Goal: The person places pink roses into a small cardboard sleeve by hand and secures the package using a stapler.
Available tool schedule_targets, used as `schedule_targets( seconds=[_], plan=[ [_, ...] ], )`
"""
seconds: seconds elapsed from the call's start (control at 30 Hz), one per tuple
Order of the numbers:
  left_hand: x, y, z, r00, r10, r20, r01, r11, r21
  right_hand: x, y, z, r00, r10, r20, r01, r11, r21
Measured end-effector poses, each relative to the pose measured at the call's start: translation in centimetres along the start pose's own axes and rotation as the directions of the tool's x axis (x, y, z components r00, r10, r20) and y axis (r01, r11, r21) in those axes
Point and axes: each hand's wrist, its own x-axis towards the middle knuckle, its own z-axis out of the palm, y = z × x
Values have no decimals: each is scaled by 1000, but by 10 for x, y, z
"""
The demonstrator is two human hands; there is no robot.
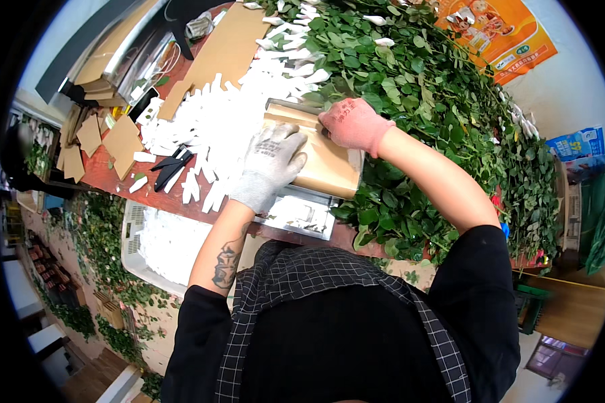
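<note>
My left hand (271, 158), in a pale grey work glove, lies over the left part of a brown cardboard wrap (330, 169) and holds it down. At the wrap's far right edge my right hand (355, 125), in a pink glove, is curled into a fist with its knuckles up. A small dark thing shows beneath its fingers, too covered to name. The wrap sits on a metal frame (327, 221) at the table's near edge. Leafy green stems (398, 95) lie against its right side, and white sleeves (201, 121) lie heaped to the left.
Black-handled scissors (174, 169) lie on the red table (103, 169) near cut cardboard pieces (121, 141). Flower heads in white covers (295, 43) line the stems' left side. Below the table edge stands a white plastic crate (131, 252) of white material. An orange printed bag (504, 35) is at the back right.
</note>
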Motion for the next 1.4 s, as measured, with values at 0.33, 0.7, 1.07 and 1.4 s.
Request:
schedule_targets(
  seconds=[0.33,0.7,1.07,1.4],
  plan=[
    [43,29,-33,924,-29,382,-96,948,304,-41,23,-46,802,519,-296,-426,844,324],
    [31,94,-75,987,156,40,-116,860,-496,-434,11,165,-237,967,-87,-66,74,995],
    [12,468,201,552,635,541,302,452,-839,-601,93,299,-206,891,405,167,-376,912],
    [-18,567,345,348,395,850,817,318,-482,-616,-119,242,-430,852,297,-38,-346,937]
  ],
)
